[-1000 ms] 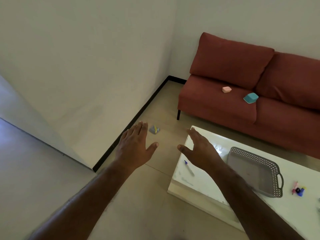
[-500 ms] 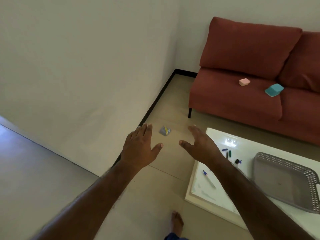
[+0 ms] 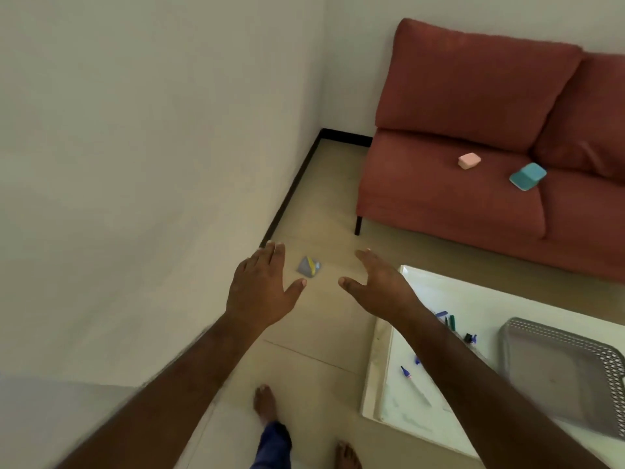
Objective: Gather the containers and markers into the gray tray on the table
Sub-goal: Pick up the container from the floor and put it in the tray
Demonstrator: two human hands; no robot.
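Note:
A gray perforated tray (image 3: 561, 370) lies on the white table (image 3: 480, 299) at the right, with nothing visible in it. Markers lie on the table left of the tray: a blue-capped one (image 3: 414, 384), green ones (image 3: 450, 322) and a small dark piece (image 3: 470, 338). On the red sofa (image 3: 439, 198) sit a pink container (image 3: 469, 161) and a teal container (image 3: 527, 176). A small gray and yellow object (image 3: 309, 266) lies on the floor. My left hand (image 3: 262, 289) and my right hand (image 3: 378, 286) are stretched forward above the floor, fingers straight, holding nothing.
A wall with a black skirting (image 3: 291, 191) runs along the left to the corner. The sofa stands against the far wall beyond the table. My bare feet (image 3: 265, 402) are on the tiled floor beside the table's near left corner.
The view has swung left and moved forward, so the table and tray have slid right and the sofa looks nearer. My feet have come into view. Both hands stay open.

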